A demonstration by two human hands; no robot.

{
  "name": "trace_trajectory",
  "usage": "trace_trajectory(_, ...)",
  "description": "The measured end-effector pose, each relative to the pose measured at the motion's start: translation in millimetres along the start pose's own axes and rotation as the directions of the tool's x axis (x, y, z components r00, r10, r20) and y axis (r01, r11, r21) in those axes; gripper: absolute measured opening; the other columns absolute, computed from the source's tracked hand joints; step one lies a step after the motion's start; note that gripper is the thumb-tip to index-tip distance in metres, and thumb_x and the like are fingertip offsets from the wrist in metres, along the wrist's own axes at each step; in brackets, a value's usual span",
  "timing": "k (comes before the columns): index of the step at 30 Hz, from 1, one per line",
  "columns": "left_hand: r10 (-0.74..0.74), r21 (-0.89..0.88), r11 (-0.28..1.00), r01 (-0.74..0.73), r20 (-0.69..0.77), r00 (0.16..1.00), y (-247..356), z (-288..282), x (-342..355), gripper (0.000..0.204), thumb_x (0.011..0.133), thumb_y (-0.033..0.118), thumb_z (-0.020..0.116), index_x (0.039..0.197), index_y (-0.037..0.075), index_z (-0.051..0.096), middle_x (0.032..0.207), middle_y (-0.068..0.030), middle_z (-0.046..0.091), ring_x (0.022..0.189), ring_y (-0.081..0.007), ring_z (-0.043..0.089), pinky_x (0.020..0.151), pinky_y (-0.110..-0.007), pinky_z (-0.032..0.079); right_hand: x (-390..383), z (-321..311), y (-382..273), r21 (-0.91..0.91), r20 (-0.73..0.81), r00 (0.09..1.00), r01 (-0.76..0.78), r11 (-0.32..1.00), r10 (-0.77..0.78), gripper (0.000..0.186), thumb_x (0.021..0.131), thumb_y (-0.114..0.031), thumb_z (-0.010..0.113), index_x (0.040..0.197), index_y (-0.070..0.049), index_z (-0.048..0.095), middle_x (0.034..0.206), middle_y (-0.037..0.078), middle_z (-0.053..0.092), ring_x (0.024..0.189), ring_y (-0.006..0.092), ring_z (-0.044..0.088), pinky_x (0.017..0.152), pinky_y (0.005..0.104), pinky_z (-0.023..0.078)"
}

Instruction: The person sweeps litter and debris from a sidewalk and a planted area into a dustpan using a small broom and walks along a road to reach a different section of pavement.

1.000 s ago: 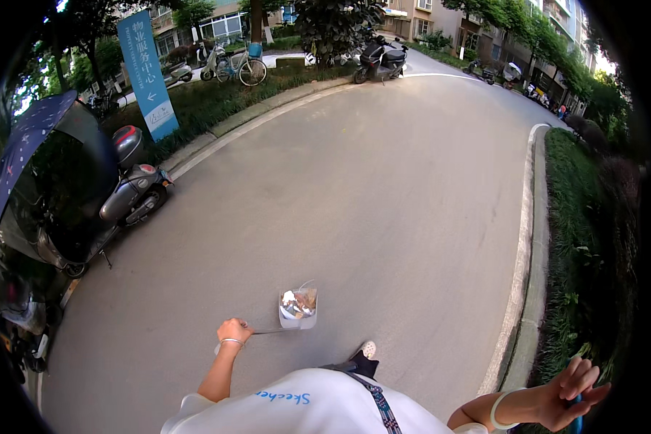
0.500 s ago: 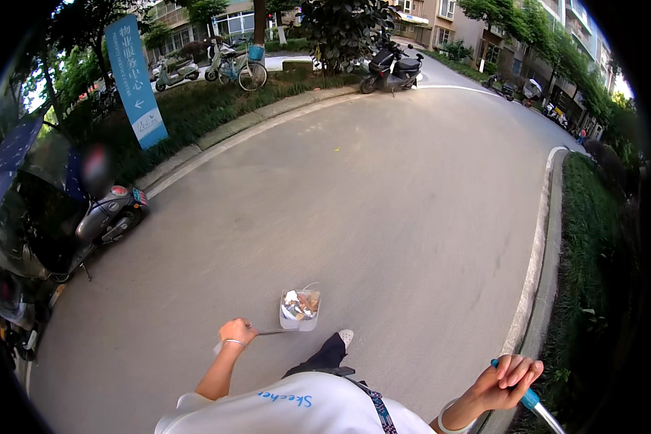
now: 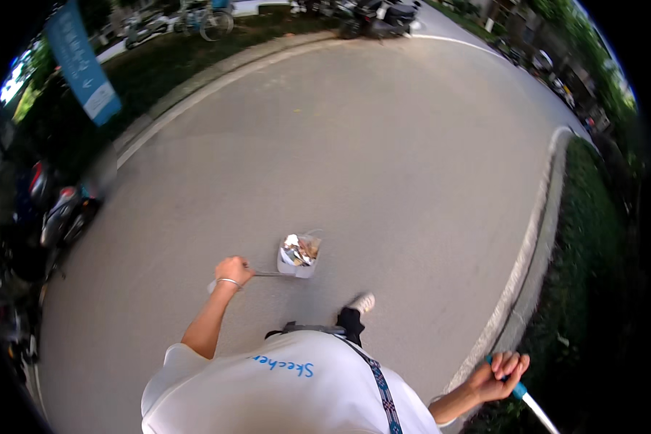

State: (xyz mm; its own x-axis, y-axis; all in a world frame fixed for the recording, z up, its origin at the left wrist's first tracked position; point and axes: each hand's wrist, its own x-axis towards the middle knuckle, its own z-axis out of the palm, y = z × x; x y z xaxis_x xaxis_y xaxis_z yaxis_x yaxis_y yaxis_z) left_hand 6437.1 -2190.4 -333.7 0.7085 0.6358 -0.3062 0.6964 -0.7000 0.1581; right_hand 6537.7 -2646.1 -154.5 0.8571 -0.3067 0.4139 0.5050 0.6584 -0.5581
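A: Left grip?
B: My left hand is closed on a thin handle; its dustpan, full of litter, rides just right of it, over the road.
A: Right?
B: My right hand is closed around a blue-tipped stick, near the curb.

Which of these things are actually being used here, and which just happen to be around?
In use:
left hand holding the long-handled grey dustpan full of litter
right hand gripping a blue-handled white stick

Just around:
blue signboard
parked scooter
bicycle

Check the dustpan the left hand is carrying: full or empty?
Full, or close to it. The dustpan, held upright by its long handle in the left hand, shows a heap of pale litter at its open top.
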Motion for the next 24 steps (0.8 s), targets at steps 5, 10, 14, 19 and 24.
trace_trajectory(5,-0.112,-0.071,0.992,0.103,-0.133,0.985,78,-1,63,0.021,0.055,0.025,0.060,0.073,0.013,0.064,0.077,-0.0094,0.060,0.072,-0.0244,0.057,0.064,-0.032,0.046,117,-42,69,-0.061,-0.037,0.999,-0.017,0.998,0.015,0.009,0.078,-0.006,0.039,0.084,0.000,0.043,0.051,0.001,0.033,0.043,0.0067,0.031,0.042,0.0191,0.031)
trace_trajectory(10,-0.117,-0.079,0.991,0.105,-0.167,0.979,167,-24,131,0.020,0.054,0.025,0.061,0.070,0.013,0.063,0.071,-0.0091,0.060,0.066,-0.0258,0.057,0.062,-0.033,0.046,222,-31,160,-0.006,-0.019,0.998,-0.055,0.998,0.055,0.011,0.078,-0.006,0.037,0.084,0.000,0.044,0.050,0.001,0.034,0.042,0.0064,0.030,0.041,0.0191,0.031)
trace_trajectory(14,-0.118,-0.105,0.990,0.096,-0.218,0.969,229,-16,191,0.021,0.054,0.025,0.061,0.071,0.014,0.063,0.073,-0.0090,0.060,0.067,-0.0258,0.057,0.063,-0.033,0.046,302,-25,229,0.096,0.035,0.995,-0.097,0.991,0.094,0.012,0.079,-0.007,0.036,0.086,-0.001,0.044,0.049,0.000,0.034,0.039,0.0058,0.030,0.038,0.0183,0.031)
trace_trajectory(19,-0.135,-0.096,0.988,0.125,-0.103,0.986,311,-6,283,0.023,0.057,0.029,0.059,0.075,0.015,0.063,0.079,-0.0089,0.060,0.074,-0.0239,0.057,0.066,-0.033,0.046,392,-53,303,0.099,-0.053,0.989,-0.135,0.986,0.141,0.011,0.080,-0.009,0.037,0.085,-0.002,0.044,0.048,-0.001,0.032,0.039,0.0044,0.028,0.034,0.0164,0.029)
trace_trajectory(24,-0.093,-0.062,0.994,0.091,-0.017,0.996,415,-27,378,0.026,0.057,0.031,0.058,0.078,0.015,0.063,0.082,-0.0087,0.059,0.077,-0.0236,0.057,0.067,-0.033,0.045,495,-79,336,0.026,-0.129,0.981,-0.146,0.989,0.148,0.009,0.081,-0.007,0.036,0.085,-0.001,0.041,0.051,-0.001,0.030,0.041,0.0034,0.027,0.037,0.0162,0.027)
